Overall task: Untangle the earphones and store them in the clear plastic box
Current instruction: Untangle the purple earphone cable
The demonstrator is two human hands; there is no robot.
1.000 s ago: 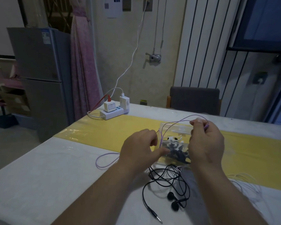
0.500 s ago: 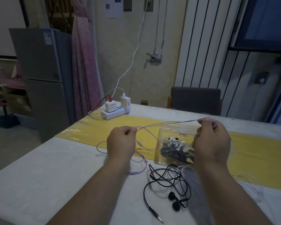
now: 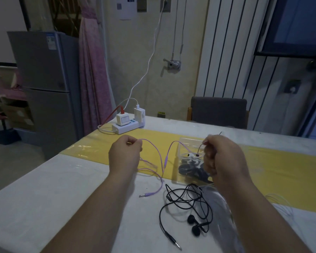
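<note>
My left hand (image 3: 125,155) pinches one end of the purple earphone cable (image 3: 161,157). My right hand (image 3: 221,157) grips the other end over the clear plastic box (image 3: 185,143). The cable sags in a loop between my hands, and its plug (image 3: 147,195) lies on the white tabletop. White and black earphones lie inside the box. A black earphone set (image 3: 188,207) lies tangled on the table in front of the box, its buds near my right forearm.
A white power strip with chargers (image 3: 128,123) sits at the table's far left edge. A yellow runner (image 3: 281,172) crosses the table. A thin white cable (image 3: 281,203) lies at the right. A grey chair (image 3: 218,111) stands behind the table.
My hands have moved closer together, so the purple cable that was stretched taut now sags between them. Its plug end has slid to the right on the table.
</note>
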